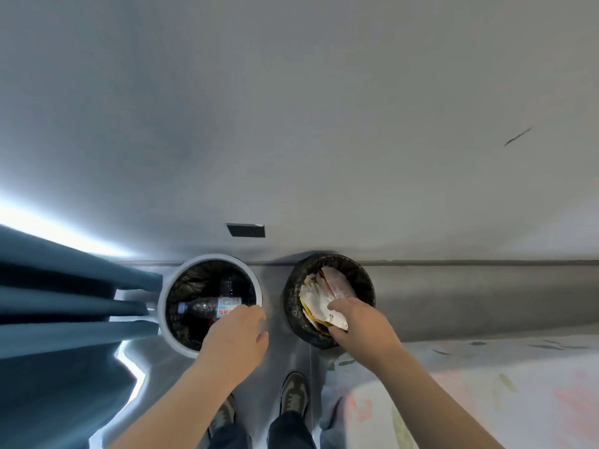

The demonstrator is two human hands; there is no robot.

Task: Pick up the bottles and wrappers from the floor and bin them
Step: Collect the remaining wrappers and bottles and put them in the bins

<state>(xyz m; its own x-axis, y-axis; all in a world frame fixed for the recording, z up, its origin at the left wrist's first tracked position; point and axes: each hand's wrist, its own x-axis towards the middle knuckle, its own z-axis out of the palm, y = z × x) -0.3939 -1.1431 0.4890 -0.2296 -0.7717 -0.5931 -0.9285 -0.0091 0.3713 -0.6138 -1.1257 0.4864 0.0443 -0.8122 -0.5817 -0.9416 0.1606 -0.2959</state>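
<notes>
Your right hand (359,322) pinches the wrappers (319,303) over the black bin (367,281); whether your left hand (236,332) has its grip on the bottle (204,308) lying in the white bin (163,306) cannot be told; release both below the rims.

Head view, steeply down, near white bin (212,257)
</notes>
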